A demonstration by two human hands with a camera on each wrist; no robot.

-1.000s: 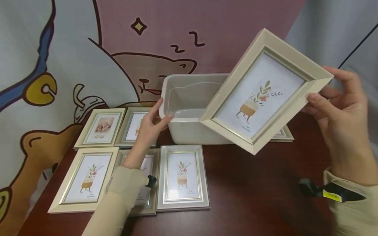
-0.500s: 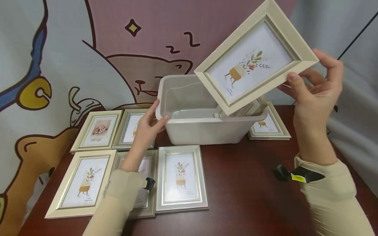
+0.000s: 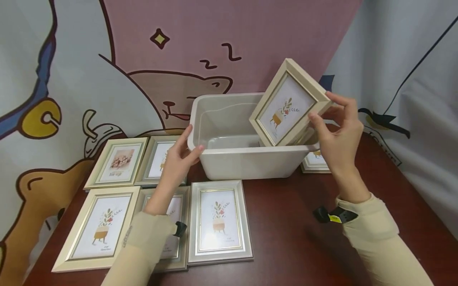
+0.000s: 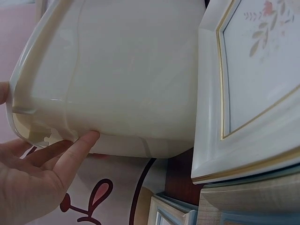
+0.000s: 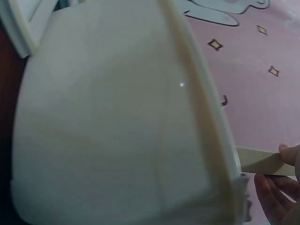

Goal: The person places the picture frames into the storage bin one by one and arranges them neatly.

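Observation:
A cream picture frame point(image 3: 286, 107) with a potted-plant print is tilted over the right end of the light grey plastic bin point(image 3: 247, 165), its lower corner inside the rim. My right hand point(image 3: 340, 139) pinches its right-hand corner between thumb and fingers; the right wrist view shows the frame's thin edge point(image 5: 262, 161) in that grip. My left hand point(image 3: 180, 159) grips the bin's left end, thumb at the rim; in the left wrist view fingers point(image 4: 77, 157) lie against the outer wall. Behind the held frame, the bin's right end is mostly hidden.
Several picture frames lie left of and before the bin, including a silver one point(image 3: 221, 222), a cream one point(image 3: 98, 228) and one with a pink print point(image 3: 119, 163). Another frame point(image 3: 316, 162) lies right of the bin. A cartoon curtain point(image 3: 286, 39) hangs behind.
My right hand has moved left and, lately, down, bringing the cream picture frame from above and right of the bin into its right end. My left hand stays on the rim.

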